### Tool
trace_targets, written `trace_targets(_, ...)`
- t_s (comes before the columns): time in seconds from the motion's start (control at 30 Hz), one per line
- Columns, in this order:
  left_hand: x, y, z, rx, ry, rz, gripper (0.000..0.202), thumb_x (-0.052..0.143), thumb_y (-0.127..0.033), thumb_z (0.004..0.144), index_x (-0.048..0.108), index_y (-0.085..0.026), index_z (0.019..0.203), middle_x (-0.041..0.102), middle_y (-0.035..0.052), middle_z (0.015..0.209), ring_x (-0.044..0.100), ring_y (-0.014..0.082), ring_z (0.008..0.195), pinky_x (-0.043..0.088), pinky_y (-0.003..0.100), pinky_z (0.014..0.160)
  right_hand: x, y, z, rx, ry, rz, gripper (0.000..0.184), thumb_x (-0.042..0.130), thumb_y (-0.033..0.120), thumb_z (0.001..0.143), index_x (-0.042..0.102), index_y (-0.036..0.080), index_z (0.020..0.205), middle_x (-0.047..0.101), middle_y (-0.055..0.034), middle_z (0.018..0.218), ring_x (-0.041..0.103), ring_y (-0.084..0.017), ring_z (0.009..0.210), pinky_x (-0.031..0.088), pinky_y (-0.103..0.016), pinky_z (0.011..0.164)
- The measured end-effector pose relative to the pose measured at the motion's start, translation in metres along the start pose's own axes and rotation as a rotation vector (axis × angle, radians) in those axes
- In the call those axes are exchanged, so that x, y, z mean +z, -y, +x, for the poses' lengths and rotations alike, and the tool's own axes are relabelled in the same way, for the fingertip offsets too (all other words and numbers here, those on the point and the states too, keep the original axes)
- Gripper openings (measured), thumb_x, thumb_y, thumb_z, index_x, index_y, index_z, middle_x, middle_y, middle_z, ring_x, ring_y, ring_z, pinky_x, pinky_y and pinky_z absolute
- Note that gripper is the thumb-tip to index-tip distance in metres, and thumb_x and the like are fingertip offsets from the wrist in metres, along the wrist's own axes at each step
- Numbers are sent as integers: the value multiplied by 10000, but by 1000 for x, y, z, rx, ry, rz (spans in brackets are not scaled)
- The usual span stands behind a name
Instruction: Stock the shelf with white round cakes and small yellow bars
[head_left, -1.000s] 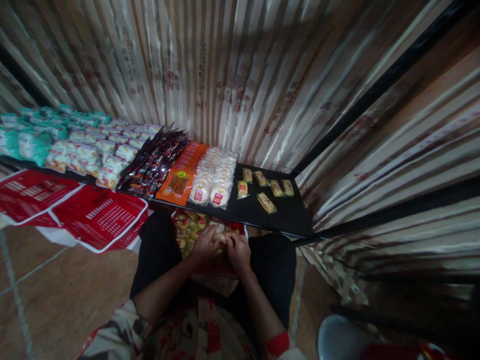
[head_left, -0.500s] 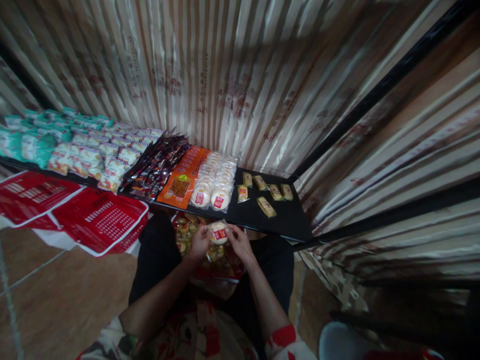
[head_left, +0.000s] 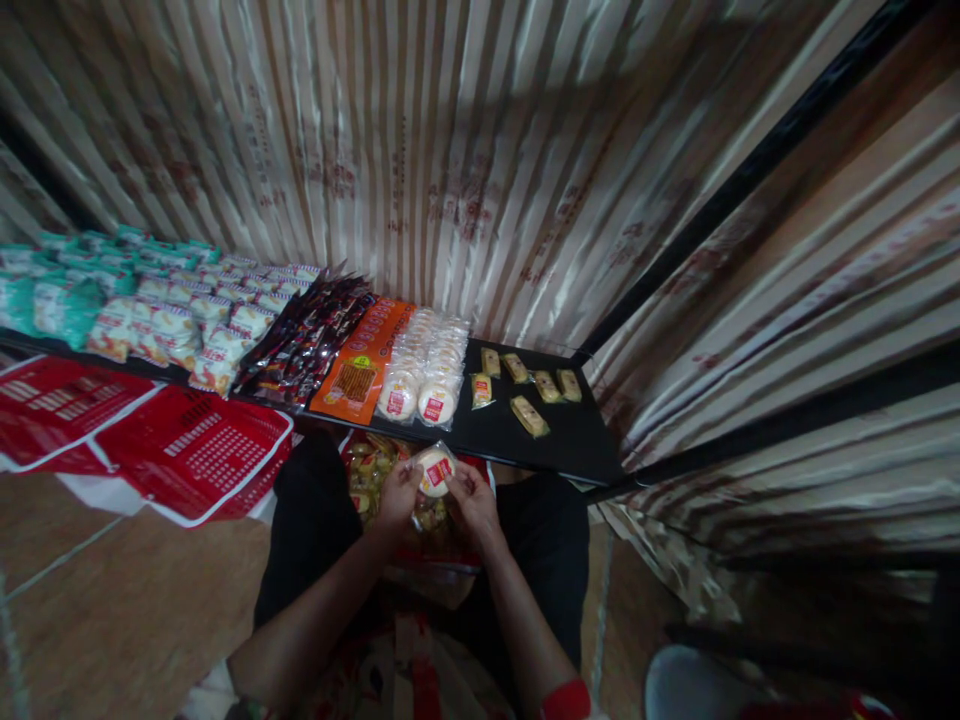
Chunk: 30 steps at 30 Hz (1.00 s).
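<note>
Between my two hands is a round, pale packaged cracker [head_left: 435, 474] in a clear wrapper with a red label. My left hand [head_left: 400, 494] pinches its left edge, and my right hand [head_left: 473, 499] grips its right edge. Beneath them, between my knees, a red basket or bag holds several gold-wrapped snacks [head_left: 367, 466]. Just beyond my hands, two rows of similar round packaged crackers [head_left: 437, 402] lie on a black shelf [head_left: 480, 440]. Several yellow wrapped cakes [head_left: 529, 415] are spread on the shelf's right part.
Left of the crackers lie an orange snack bag [head_left: 363, 360], dark shiny packets [head_left: 304, 345], white packets [head_left: 169, 330] and green packets [head_left: 67, 303]. Red shopping baskets [head_left: 195, 450] sit below the shelf at left. A pleated curtain [head_left: 360, 140] hangs behind; black poles [head_left: 712, 210] slant at right.
Both hands still hold the packaged cracker, which has tilted slightly. The whole view has shifted a little; the goods on the shelf lie as before.
</note>
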<state>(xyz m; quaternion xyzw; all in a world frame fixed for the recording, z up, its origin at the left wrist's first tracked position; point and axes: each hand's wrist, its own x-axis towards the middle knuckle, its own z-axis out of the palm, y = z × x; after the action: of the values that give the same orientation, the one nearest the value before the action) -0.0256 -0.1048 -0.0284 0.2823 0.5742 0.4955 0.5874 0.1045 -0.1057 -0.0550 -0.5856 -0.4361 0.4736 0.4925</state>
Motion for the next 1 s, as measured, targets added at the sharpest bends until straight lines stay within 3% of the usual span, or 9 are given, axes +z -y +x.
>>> trace_targets(0.1,-9,2,2,83,83,285,86,519,-253,753,513,-177,712,529,-47,581,489,88,504,382,194,467,-7,5,-5,-286,-10,-478,567,604,306,696,506,196,1244,578,-104,1221,519,-254,1123,398,-437,969)
trace_targets(0.17,-15,3,3,182,128,521,81,487,-227,762,511,-185,697,514,-47,596,491,96,563,384,206,546,-8,9,-9,-425,55,-717,610,559,215,719,437,198,1316,475,-97,1346,398,-256,1250,318,-450,1040)
trace_targets(0.27,-22,1,2,274,186,795,82,477,-232,765,531,-193,718,535,-37,648,499,112,639,368,223,620,-7,11,-13,-512,188,-881,629,488,123,733,395,198,1350,419,-77,1397,329,-239,1303,298,-433,1056)
trace_targets(0.33,-24,-4,1,292,238,859,90,473,-240,766,550,-198,750,567,-28,691,511,120,668,362,225,641,-6,10,-15,-524,268,-908,614,462,99,737,413,203,1339,453,-63,1374,332,-227,1304,307,-421,1051)
trace_targets(0.43,-24,-13,0,331,313,872,111,484,-247,754,585,-201,757,607,-12,726,530,133,695,359,228,657,-5,8,-15,-481,334,-888,544,474,130,755,472,201,1295,538,-68,1294,416,-222,1249,339,-401,1027)
trace_targets(0.53,-23,-21,1,354,358,908,122,515,-263,731,625,-211,738,619,-13,689,535,140,665,346,227,621,-5,8,-14,-411,318,-827,432,529,201,760,566,205,1190,616,-80,1181,526,-228,1126,397,-376,964)
trace_targets(0.7,-22,-30,8,308,295,855,150,610,-335,664,667,-226,748,646,-12,660,553,147,625,351,216,569,-5,11,-13,-296,217,-631,247,555,296,760,643,231,981,684,-42,936,616,-204,874,470,-319,798)
trace_targets(1.0,-21,-39,22,335,310,613,179,605,-286,663,639,-191,810,663,-1,759,580,143,714,436,233,684,3,23,-3,-100,98,-131,274,633,369,681,643,209,903,698,-27,870,635,-208,810,494,-324,765)
